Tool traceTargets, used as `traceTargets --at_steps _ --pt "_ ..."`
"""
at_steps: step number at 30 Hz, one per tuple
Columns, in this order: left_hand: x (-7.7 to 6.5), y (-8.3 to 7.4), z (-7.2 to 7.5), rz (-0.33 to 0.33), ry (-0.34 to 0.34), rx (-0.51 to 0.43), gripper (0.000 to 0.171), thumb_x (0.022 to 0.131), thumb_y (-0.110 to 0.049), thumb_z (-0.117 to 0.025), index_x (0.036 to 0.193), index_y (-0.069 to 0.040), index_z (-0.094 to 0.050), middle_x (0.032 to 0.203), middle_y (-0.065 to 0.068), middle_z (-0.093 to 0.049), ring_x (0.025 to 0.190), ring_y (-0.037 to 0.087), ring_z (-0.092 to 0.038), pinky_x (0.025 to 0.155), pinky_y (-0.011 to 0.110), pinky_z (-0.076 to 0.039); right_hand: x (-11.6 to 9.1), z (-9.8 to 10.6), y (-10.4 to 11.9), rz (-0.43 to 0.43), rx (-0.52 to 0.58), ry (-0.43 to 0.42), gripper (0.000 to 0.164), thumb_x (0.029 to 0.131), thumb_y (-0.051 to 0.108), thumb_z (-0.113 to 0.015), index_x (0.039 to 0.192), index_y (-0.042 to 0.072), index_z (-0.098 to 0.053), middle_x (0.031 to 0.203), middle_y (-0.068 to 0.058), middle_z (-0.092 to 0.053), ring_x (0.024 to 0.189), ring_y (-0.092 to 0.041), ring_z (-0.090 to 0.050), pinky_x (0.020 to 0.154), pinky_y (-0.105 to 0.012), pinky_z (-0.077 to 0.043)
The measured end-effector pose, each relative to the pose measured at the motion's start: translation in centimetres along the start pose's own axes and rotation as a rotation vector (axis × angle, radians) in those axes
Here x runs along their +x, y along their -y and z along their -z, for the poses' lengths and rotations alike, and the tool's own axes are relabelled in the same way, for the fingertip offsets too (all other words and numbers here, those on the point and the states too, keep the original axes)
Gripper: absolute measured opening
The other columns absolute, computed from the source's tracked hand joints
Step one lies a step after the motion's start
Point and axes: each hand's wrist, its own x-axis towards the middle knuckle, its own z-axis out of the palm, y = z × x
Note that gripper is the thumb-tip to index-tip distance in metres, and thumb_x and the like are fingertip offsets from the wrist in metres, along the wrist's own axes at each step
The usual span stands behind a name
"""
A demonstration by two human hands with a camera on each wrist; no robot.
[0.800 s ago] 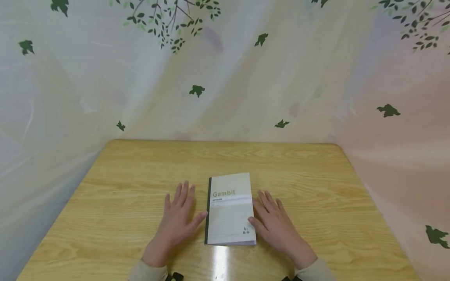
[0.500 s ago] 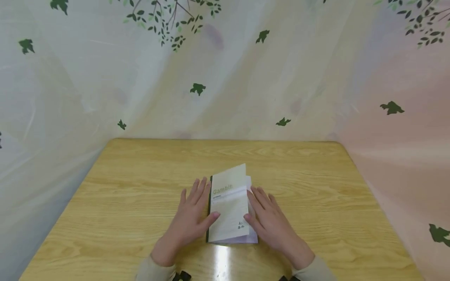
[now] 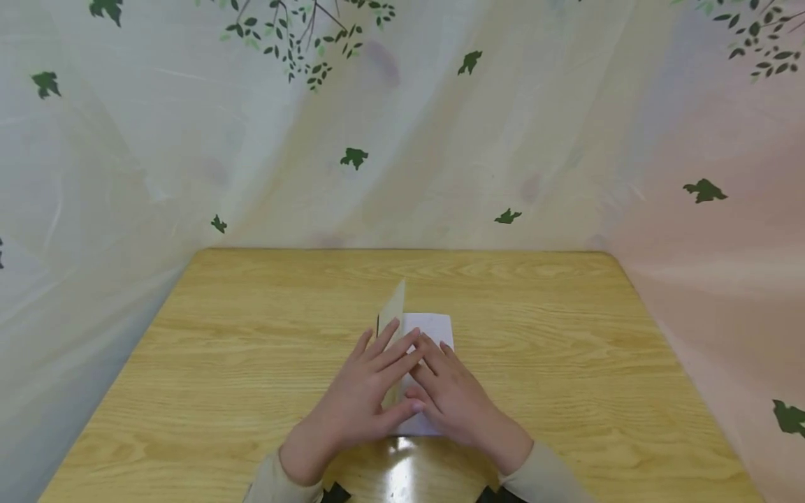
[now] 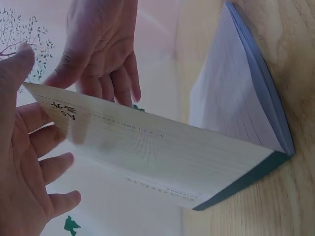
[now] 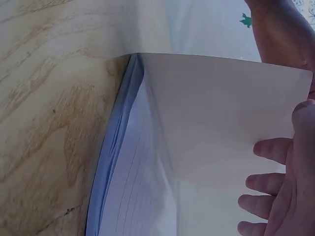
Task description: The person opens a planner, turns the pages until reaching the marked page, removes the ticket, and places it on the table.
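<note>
A notebook with a pale printed cover [image 4: 133,142] and a dark green spine [image 4: 246,179] lies on the wooden table. Its front cover stands nearly upright, baring a lined page [image 3: 434,325]. My left hand [image 3: 358,391] is on the cover's printed outer side, fingers straight and spread, by the free edge. On the inner side [image 5: 216,103] is my right hand [image 3: 462,405], its fingers extended near that same edge. Seen from the head, the fingertips of both hands overlap above the page. In the left wrist view, the right thumb is right at the cover's corner.
The wooden table [image 3: 251,300] surrounds the notebook and has rounded far corners. Behind it hangs a pale curtain [image 3: 415,188] printed with green birds and leafy branches. A light reflection falls on the tabletop between the forearms.
The notebook's cover has swung up from nearly flat to almost upright, uncovering the page. My right hand has moved left with its free edge, and the left hand has come right to the cover.
</note>
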Motion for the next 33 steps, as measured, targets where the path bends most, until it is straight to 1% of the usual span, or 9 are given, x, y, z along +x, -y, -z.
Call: traceTargets --at_steps 5,8,11,15,20,23,25,29,33 --pt "-0.8 0.2 0.6 0.041 0.01 0.06 0.06 0.097 -0.057 -0.045 0.133 -0.012 -0.06 0.148 0.008 -0.046 0.14 0.036 -0.034 0.108 0.063 -0.028 0.4 -1.1 -1.1 -0.03 -0.014 0.063 0.052 0.101 0.037 -0.051 0.144 0.009 -0.048 0.151 -0.022 -0.037 0.138 -0.042 -0.034 0.108 -0.06 -0.031" --pt "-1.4 0.5 1.2 0.07 0.015 0.082 0.056 0.097 -0.054 -0.048 0.132 -0.012 -0.061 0.148 0.009 -0.047 0.14 0.036 -0.035 0.109 0.061 -0.028 0.6 -1.9 -2.3 -0.07 -0.045 0.104 0.057 0.097 0.037 -0.058 0.144 0.007 -0.048 0.15 -0.024 -0.036 0.137 -0.042 -0.035 0.106 -0.062 -0.032" --pt "-2.2 0.9 1.7 0.099 0.014 0.098 0.049 0.096 -0.044 -0.054 0.132 -0.011 -0.061 0.149 0.009 -0.045 0.14 0.037 -0.034 0.11 0.06 -0.027 0.9 -2.5 -3.6 -0.117 -0.065 0.146 0.062 0.094 0.039 -0.062 0.144 0.005 -0.047 0.15 -0.026 -0.036 0.137 -0.043 -0.035 0.106 -0.062 -0.031" --pt "-3.4 1.6 2.1 0.129 -0.013 0.118 0.043 0.09 -0.029 -0.063 0.129 -0.009 -0.063 0.15 0.011 -0.043 0.139 0.039 -0.035 0.107 0.062 -0.031 1.3 -3.1 -5.2 -0.187 -0.081 0.208 0.065 0.094 0.043 -0.061 0.145 0.005 -0.045 0.151 -0.026 -0.033 0.139 -0.043 -0.032 0.108 -0.062 -0.029" --pt "-4.9 2.6 2.4 0.156 -0.073 0.119 0.045 0.084 -0.023 -0.07 0.125 -0.007 -0.065 0.148 0.014 -0.045 0.135 0.044 -0.038 0.102 0.063 -0.036 1.8 -3.5 -6.7 -0.243 -0.105 0.264 0.066 0.096 0.043 -0.058 0.146 0.003 -0.042 0.151 -0.028 -0.033 0.139 -0.045 -0.029 0.109 -0.061 -0.028" --pt "-5.9 3.1 2.6 0.191 -0.089 0.11 0.047 0.081 -0.021 -0.074 0.124 -0.005 -0.066 0.147 0.016 -0.046 0.133 0.047 -0.039 0.101 0.062 -0.037 2.3 -3.5 -7.3 -0.273 -0.112 0.276 0.069 0.095 0.044 -0.058 0.147 0.002 -0.04 0.151 -0.028 -0.033 0.14 -0.045 -0.029 0.109 -0.061 -0.028" --pt "-6.6 3.4 2.7 0.234 -0.078 0.113 0.048 0.08 -0.021 -0.076 0.124 -0.005 -0.066 0.147 0.016 -0.046 0.132 0.049 -0.038 0.101 0.062 -0.037 2.7 -3.4 -7.7 -0.295 -0.118 0.289 0.073 0.094 0.047 -0.059 0.148 0.002 -0.038 0.151 -0.028 -0.032 0.14 -0.044 -0.029 0.11 -0.06 -0.028" --pt "-7.8 4.0 3.1 0.33 -0.03 0.128 0.052 0.078 -0.02 -0.081 0.126 -0.007 -0.066 0.147 0.017 -0.045 0.133 0.051 -0.036 0.101 0.063 -0.037 3.6 -3.3 -8.5 -0.343 -0.095 0.322 0.084 0.089 0.05 -0.064 0.149 -0.001 -0.034 0.152 -0.027 -0.031 0.14 -0.043 -0.028 0.111 -0.059 -0.026" --pt "-8.7 4.5 3.3 0.375 0.021 0.145 0.056 0.076 -0.021 -0.083 0.128 -0.008 -0.065 0.147 0.018 -0.046 0.132 0.051 -0.037 0.1 0.063 -0.038 4.2 -3.1 -9.3 -0.405 -0.064 0.351 0.095 0.084 0.053 -0.07 0.15 -0.003 -0.03 0.153 -0.024 -0.031 0.142 -0.041 -0.026 0.112 -0.056 -0.026"
